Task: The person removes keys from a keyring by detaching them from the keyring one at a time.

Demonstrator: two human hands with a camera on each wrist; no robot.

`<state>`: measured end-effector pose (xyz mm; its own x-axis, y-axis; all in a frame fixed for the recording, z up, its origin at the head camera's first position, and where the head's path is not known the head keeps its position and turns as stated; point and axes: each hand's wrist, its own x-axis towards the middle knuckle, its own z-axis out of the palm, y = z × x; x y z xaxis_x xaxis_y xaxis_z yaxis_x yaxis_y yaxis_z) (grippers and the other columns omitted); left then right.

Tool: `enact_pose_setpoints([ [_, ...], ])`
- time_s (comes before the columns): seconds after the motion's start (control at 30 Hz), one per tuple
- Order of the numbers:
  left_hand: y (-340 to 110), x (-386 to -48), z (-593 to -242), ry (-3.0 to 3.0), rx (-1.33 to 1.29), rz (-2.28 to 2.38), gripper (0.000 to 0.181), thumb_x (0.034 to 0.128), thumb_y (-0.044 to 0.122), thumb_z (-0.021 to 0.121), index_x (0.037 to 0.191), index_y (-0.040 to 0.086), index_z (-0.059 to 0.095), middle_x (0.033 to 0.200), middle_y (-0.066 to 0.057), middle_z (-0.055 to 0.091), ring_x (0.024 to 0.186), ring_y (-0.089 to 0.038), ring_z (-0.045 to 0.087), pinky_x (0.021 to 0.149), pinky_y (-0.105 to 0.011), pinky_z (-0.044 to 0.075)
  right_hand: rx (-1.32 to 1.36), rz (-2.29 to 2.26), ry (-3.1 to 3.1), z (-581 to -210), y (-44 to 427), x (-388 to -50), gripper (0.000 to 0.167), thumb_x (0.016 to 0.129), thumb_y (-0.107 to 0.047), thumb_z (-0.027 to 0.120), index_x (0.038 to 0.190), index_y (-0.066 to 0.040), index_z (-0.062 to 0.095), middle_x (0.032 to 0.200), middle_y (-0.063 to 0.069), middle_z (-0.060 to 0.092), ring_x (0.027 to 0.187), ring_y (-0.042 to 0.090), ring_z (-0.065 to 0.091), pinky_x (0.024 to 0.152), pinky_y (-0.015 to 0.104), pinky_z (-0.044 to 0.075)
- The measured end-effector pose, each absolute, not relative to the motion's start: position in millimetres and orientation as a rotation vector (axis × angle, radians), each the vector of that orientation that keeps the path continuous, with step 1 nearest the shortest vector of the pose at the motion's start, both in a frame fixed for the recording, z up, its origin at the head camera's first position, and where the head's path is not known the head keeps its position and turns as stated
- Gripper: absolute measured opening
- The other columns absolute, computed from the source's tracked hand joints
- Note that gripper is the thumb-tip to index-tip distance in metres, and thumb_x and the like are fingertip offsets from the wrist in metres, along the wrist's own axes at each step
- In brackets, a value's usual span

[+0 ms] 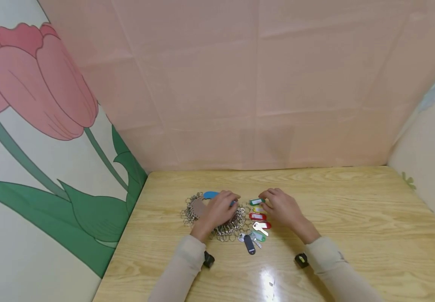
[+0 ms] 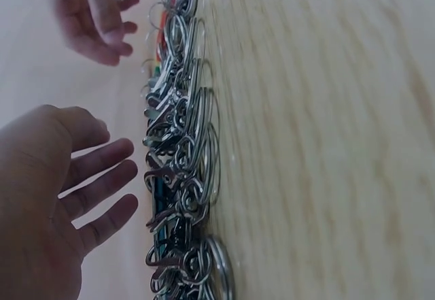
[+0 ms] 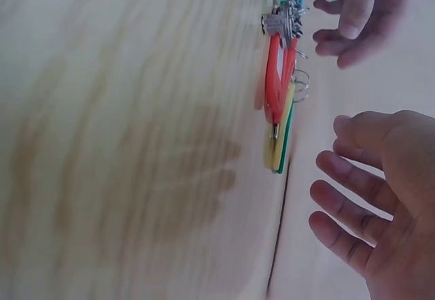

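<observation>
My left hand (image 1: 221,208) hovers over a round cluster of metal clasps and rings (image 2: 180,143), its fingers spread and holding nothing. Beneath it, a brown disc (image 1: 199,207) and a blue oval piece (image 1: 210,195) show in part; the hand hides the rest. My right hand (image 1: 283,208) hangs beside a column of key tags, fingers loosely bent and apart. That column has a green tag (image 1: 256,202), a yellow tag (image 1: 257,209) and red tags (image 1: 257,216). A silver key (image 1: 260,228) lies over the lower red one. Both hands appear raised off the table in the wrist views.
Nearer the front lie a dark tag (image 1: 249,245) and a light green tag (image 1: 259,236) with another key (image 1: 256,241). Black wrist devices (image 1: 301,260) sit by the cuffs. A pink-covered wall (image 1: 255,138) borders the wooden table (image 1: 357,222) at the back.
</observation>
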<state>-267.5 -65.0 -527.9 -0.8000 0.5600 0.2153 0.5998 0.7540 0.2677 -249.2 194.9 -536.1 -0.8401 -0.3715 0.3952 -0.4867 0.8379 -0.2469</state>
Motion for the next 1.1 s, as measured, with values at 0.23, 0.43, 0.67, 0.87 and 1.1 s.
enact_pose_setpoints([
  [0.23, -59.6, -269.4, -531.8, -2.838, -0.944, -0.456, 0.029, 0.1094, 0.024, 0.061, 0.135, 0.015, 0.072, 0.129, 0.001, 0.073, 0.118, -0.016, 0.066, 0.1, -0.032, 0.057, 0.631, 0.481, -2.719, -536.0, 189.9, -251.2, 0.021, 0.094, -0.019, 0.081, 0.113, -0.011, 0.078, 0.111, 0.007, 0.077, 0.1, 0.029, 0.07, 0.077, 0.046, 0.062],
  [0.43, -55.1, -273.0, -535.8, -2.842, -0.937, -0.4, 0.028, 0.1092, 0.024, 0.062, 0.134, 0.015, 0.072, 0.129, 0.001, 0.074, 0.117, -0.015, 0.064, 0.101, -0.031, 0.056, 0.61, 0.502, -2.774, -536.4, 185.8, -253.3, 0.02, 0.096, -0.021, 0.08, 0.115, -0.012, 0.078, 0.111, 0.006, 0.076, 0.101, 0.028, 0.07, 0.079, 0.047, 0.062],
  [0.67, -52.5, -276.2, -539.2, -2.828, -0.957, -0.352, 0.027, 0.1084, 0.022, 0.063, 0.132, 0.014, 0.073, 0.125, 0.0, 0.074, 0.113, -0.016, 0.064, 0.098, -0.03, 0.055, 0.632, 0.523, -2.786, -536.9, 178.7, -256.5, 0.021, 0.097, -0.021, 0.079, 0.116, -0.012, 0.078, 0.111, 0.006, 0.077, 0.102, 0.028, 0.07, 0.081, 0.047, 0.062],
  [0.87, -49.9, -276.6, -540.9, -2.827, -0.98, -0.305, 0.027, 0.109, 0.022, 0.062, 0.132, 0.014, 0.073, 0.124, 0.0, 0.074, 0.11, -0.016, 0.064, 0.096, -0.03, 0.055, 0.656, 0.481, -2.786, -536.2, 172.0, -259.0, 0.02, 0.096, -0.02, 0.08, 0.114, -0.012, 0.078, 0.108, 0.004, 0.076, 0.101, 0.027, 0.07, 0.08, 0.045, 0.062],
  [1.1, -44.3, -277.8, -540.5, -2.838, -0.991, -0.195, 0.028, 0.1088, 0.023, 0.061, 0.133, 0.014, 0.072, 0.125, -0.001, 0.073, 0.112, -0.017, 0.062, 0.097, -0.03, 0.054, 0.684, 0.492, -2.79, -536.6, 168.0, -260.2, 0.022, 0.093, -0.017, 0.083, 0.114, -0.012, 0.078, 0.108, 0.005, 0.076, 0.098, 0.026, 0.069, 0.075, 0.042, 0.061],
])
